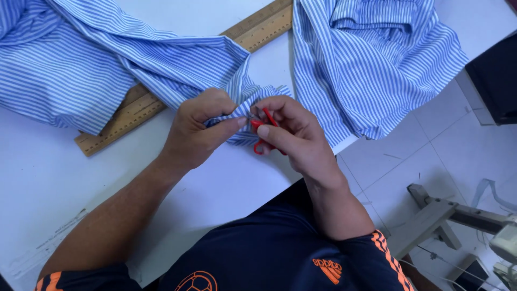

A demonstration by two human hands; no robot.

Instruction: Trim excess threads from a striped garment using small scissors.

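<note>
A blue and white striped shirt (134, 59) lies spread over a white table (59, 178). My left hand (196, 129) pinches a folded edge of the striped cloth between thumb and fingers. My right hand (293, 134) grips small red-handled thread snips (262, 132), their metal tip touching the cloth right beside my left thumb. Most of the snips is hidden inside my fingers.
A long wooden ruler (129, 110) runs diagonally under the shirt from lower left to the top middle. The table edge is on the right, with a tiled floor (431, 151), a metal stand (436, 215) and a dark object (498, 81) beyond it.
</note>
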